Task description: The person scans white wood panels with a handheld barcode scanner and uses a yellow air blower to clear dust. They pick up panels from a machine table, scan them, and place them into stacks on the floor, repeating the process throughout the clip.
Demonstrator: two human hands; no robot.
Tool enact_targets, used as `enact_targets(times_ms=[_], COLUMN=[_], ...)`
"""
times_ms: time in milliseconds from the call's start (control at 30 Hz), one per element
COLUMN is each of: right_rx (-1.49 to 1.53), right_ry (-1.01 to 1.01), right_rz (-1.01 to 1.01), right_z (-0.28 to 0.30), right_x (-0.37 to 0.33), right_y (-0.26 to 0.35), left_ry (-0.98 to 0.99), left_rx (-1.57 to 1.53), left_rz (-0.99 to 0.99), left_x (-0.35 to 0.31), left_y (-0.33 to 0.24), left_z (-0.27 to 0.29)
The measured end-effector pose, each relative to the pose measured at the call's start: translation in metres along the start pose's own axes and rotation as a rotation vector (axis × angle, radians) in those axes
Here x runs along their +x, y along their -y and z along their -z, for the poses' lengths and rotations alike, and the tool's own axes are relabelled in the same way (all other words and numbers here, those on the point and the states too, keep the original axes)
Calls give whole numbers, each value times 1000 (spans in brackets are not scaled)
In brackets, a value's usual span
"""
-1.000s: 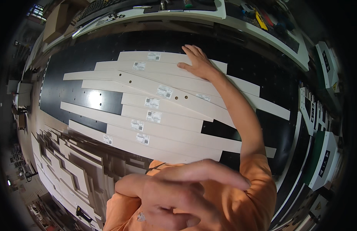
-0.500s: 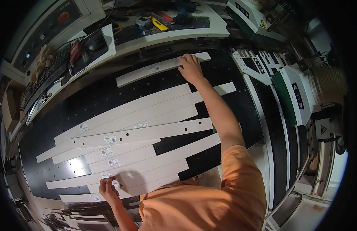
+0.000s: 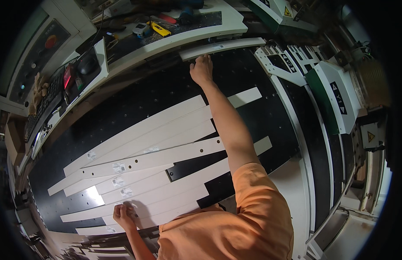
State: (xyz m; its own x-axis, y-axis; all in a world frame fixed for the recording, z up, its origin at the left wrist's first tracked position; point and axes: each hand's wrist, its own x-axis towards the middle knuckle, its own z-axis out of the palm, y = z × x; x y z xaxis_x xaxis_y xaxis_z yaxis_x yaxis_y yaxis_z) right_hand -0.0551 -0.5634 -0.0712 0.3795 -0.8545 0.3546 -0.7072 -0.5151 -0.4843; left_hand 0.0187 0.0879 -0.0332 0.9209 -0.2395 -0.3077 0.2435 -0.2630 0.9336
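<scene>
A long pale strip of board (image 3: pixel 229 47) lies along the far edge of the black table, with a small label on it. My right hand (image 3: pixel 202 69) is at its near edge; the fingertips meet or nearly meet the board, and the thumb stands apart. My left hand (image 3: pixel 124 215) is above the nearest strips, its fingers loosely bent, with nothing visible in them. Between my hands several pale strips (image 3: pixel 140 132) lie side by side, some overlapping and some labelled. One strip with drilled holes (image 3: pixel 166 157) lies slantwise across others.
The black table (image 3: pixel 123 110) has rows of small holes. At its right are white machine parts (image 3: pixel 337 97) and rails. A shelf (image 3: pixel 201 32) behind holds a yellow cutter (image 3: pixel 160 29) and a tape measure (image 3: pixel 141 30). A control panel (image 3: pixel 47 47) stands far left.
The labelled strip by my right hand has moved away and to the right, to the far edge. My right hand no longer lies over it. The view has shifted slightly.
</scene>
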Motion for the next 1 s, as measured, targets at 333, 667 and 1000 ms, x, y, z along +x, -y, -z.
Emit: enact_targets(times_ms=[333, 667, 1000], right_rx=[105, -552, -700], right_ry=[-81, 65, 452], right_rz=[-93, 217, 178], right_z=[19, 43, 54], right_x=[28, 34, 53], right_y=[-56, -47, -2], left_ry=[-5, -36, -23], left_rx=[7, -35, -14], left_rz=[-6, 15, 0], left_x=[0, -6, -8], left_y=[3, 2, -1], left_z=[2, -5, -8])
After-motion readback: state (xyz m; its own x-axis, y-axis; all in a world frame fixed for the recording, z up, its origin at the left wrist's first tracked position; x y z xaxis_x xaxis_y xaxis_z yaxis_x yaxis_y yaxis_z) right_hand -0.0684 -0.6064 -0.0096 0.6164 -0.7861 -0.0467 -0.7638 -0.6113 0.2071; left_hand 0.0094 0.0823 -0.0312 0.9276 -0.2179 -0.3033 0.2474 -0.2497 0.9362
